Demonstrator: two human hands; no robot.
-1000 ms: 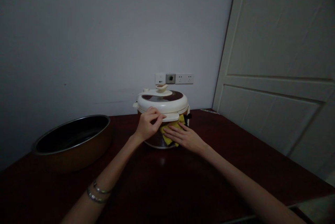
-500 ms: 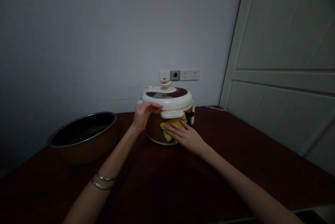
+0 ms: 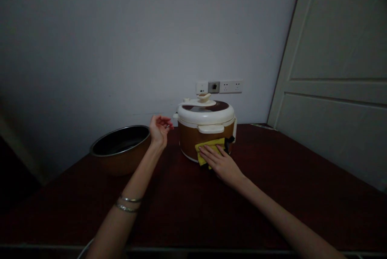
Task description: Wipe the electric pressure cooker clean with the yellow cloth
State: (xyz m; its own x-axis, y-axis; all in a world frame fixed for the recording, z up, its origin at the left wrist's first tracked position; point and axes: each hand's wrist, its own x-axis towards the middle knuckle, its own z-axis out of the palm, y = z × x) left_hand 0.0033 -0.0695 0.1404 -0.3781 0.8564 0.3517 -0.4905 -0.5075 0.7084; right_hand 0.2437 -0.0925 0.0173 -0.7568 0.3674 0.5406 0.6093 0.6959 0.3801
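Note:
An electric pressure cooker with a brown body, a white lid rim and a knob on top stands upright on the table. My right hand presses a yellow cloth with dark edging against the lower front of the body, fingers stretched over it. Part of the cloth is hidden under those fingers. Left of the cooker, my left hand is raised, apart from it, with loosely bent fingers and nothing visible in them. Two silver bangles circle that forearm.
A wide pot, dark inside and brown outside, sits at the left on the dark red table. Wall sockets are behind the cooker. A white panelled door stands at the right.
My left hand has come off the cooker's lid rim and moved left. My right hand stays on the cloth, slightly lower on the body. The view has shifted left.

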